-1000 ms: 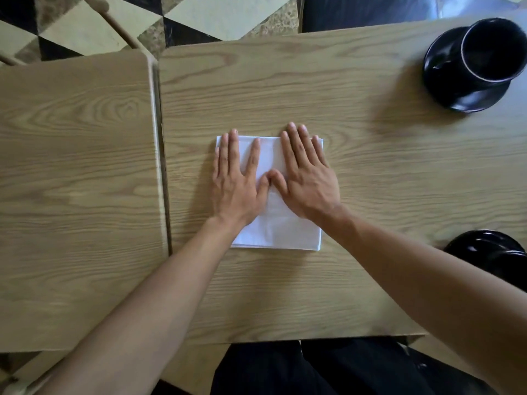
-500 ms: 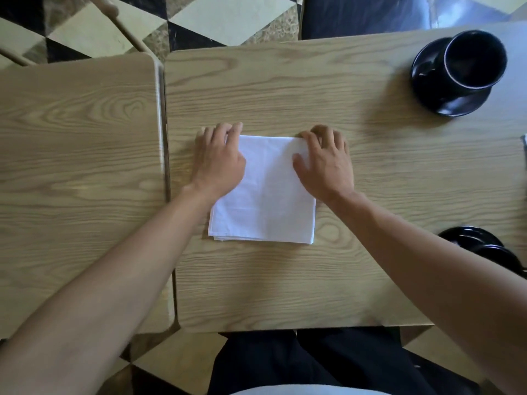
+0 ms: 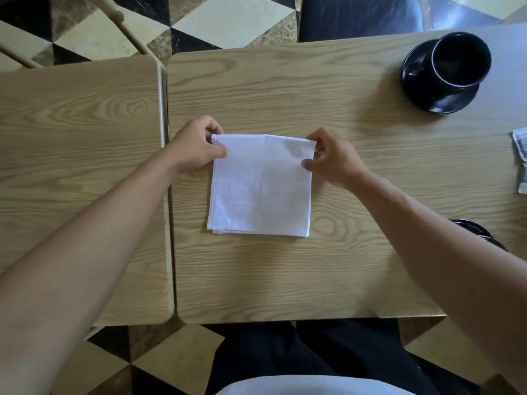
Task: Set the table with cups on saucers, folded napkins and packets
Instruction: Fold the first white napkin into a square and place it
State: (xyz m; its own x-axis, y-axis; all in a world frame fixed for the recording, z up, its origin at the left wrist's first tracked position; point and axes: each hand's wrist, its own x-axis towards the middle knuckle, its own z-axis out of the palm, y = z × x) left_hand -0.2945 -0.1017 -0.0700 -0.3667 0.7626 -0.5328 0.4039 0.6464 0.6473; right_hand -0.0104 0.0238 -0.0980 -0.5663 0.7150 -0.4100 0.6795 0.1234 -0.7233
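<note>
A white napkin (image 3: pixel 261 185), folded into a square, lies flat in the middle of the wooden table (image 3: pixel 285 280). My left hand (image 3: pixel 195 148) pinches its far left corner. My right hand (image 3: pixel 332 158) pinches its far right corner. A black cup (image 3: pixel 459 62) stands on a black saucer (image 3: pixel 419 89) at the far right of the table. Part of a second black saucer (image 3: pixel 479 230) shows behind my right forearm. Packets (image 3: pixel 520 158) lie at the right edge of the frame, cut off by it.
A second wooden table (image 3: pixel 79 181) butts against the left side, with a narrow gap (image 3: pixel 168 181) between the two. A black chair seat (image 3: pixel 356 18) sits beyond the far edge. Chequered floor tiles surround the tables.
Both hands moved from lying flat on the napkin to its far corners and now pinch them. The view shifted back, so the table appears lower and the packets come into sight.
</note>
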